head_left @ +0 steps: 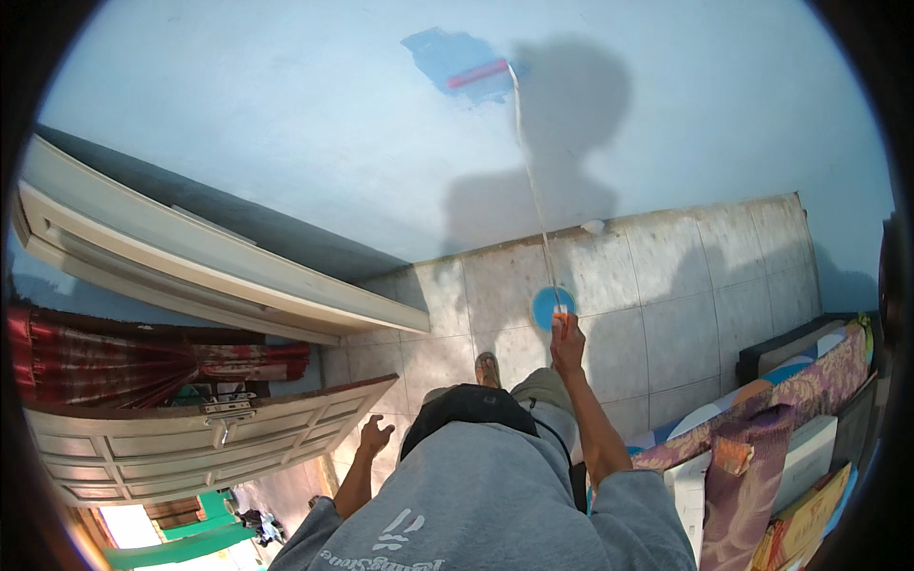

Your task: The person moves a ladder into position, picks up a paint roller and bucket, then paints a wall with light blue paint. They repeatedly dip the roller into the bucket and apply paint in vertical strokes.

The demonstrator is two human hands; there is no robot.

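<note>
My right hand (567,344) is closed around the lower end of a long, thin-poled paint roller (478,73). Its pinkish-red head lies against the light blue wall (314,105), within a darker blue patch (443,54). The pole (531,181) joins the head at its right end. Just beyond my right hand, a round blue container (545,306) stands on the floor, partly covered by the hand and pole. My left hand (376,435) hangs low at my left side, fingers apart, holding nothing.
A pale door-like panel (219,252) leans out at the left, above a panelled door (200,447) and a red curtain (105,366). To the right are a patterned mattress (809,381), a purple cloth (747,495) and boxes (809,462). Pale tiles (666,333) cover the floor.
</note>
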